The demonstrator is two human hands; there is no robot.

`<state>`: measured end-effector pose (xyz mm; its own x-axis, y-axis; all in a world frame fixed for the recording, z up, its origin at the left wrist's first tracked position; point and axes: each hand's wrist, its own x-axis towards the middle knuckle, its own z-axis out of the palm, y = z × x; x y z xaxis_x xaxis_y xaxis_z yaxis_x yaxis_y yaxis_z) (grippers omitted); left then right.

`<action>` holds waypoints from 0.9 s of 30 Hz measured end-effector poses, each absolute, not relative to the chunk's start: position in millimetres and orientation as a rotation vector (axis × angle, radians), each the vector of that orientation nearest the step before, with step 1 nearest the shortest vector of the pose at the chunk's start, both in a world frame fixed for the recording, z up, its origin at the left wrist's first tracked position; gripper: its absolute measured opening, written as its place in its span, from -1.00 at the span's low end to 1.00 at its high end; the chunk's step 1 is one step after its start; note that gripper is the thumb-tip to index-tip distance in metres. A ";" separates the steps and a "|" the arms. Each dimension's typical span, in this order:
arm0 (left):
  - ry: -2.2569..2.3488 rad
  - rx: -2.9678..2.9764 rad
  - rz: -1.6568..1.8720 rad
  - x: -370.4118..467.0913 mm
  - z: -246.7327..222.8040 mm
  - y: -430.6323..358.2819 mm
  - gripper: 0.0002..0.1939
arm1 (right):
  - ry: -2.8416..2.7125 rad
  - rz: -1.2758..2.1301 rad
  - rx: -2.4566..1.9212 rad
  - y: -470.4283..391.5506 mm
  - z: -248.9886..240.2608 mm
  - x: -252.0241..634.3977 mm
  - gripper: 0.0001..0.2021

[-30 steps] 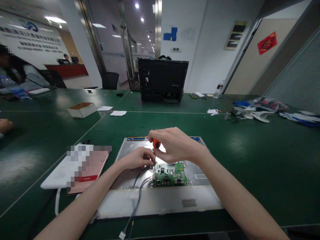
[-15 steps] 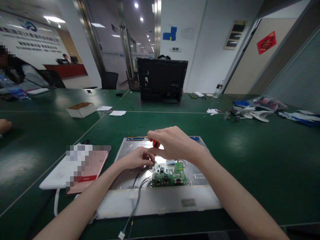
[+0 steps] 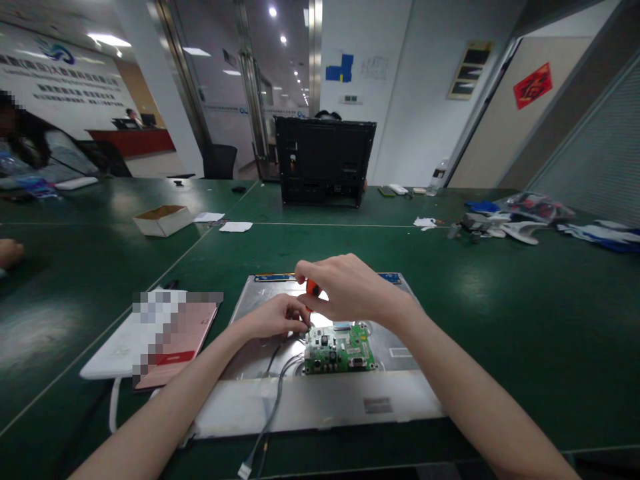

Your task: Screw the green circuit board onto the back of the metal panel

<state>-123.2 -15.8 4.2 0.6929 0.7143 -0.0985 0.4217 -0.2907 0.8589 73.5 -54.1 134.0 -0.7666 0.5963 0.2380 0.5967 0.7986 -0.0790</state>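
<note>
My right hand (image 3: 353, 290) is closed around the orange and black handle of a screwdriver (image 3: 313, 288), which stands roughly upright with its lower end at the back left corner of a green circuit board (image 3: 340, 348). Fingers of my left hand (image 3: 280, 315) are pinched together at that same corner, by the screwdriver's tip. What they grip is too small to make out. The board lies on the silvery back of a display panel (image 3: 245, 363), flat on the table. Grey cables (image 3: 276, 403) run from the board's left side over the panel's front edge, ending in a white plug.
Left of the panel lie a white device (image 3: 113, 347) with a cable and a pink folder (image 3: 197, 333). Farther back are an open cardboard box (image 3: 163, 221) and a black monitor housing (image 3: 325, 163). Gloves and bags (image 3: 520, 230) lie at right. Another person's hand (image 3: 10, 253) rests far left.
The screwdriver's handle has turned a little, showing a different part of its orange and black surface. Both hands stay in nearly the same place.
</note>
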 end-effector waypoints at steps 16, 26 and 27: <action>0.894 1.894 0.393 -123.2 2.5 -16.5 -0.88 | -2.719 0.087 -0.898 -52.0 133.8 73.2 -0.82; 0.862 1.940 0.419 -122.6 5.4 -16.5 -0.92 | -2.754 0.171 -0.841 -55.0 136.9 75.8 -0.70; 0.864 1.932 0.418 -122.6 5.5 -16.9 -0.92 | -2.754 0.168 -0.842 -55.3 136.7 75.8 -0.70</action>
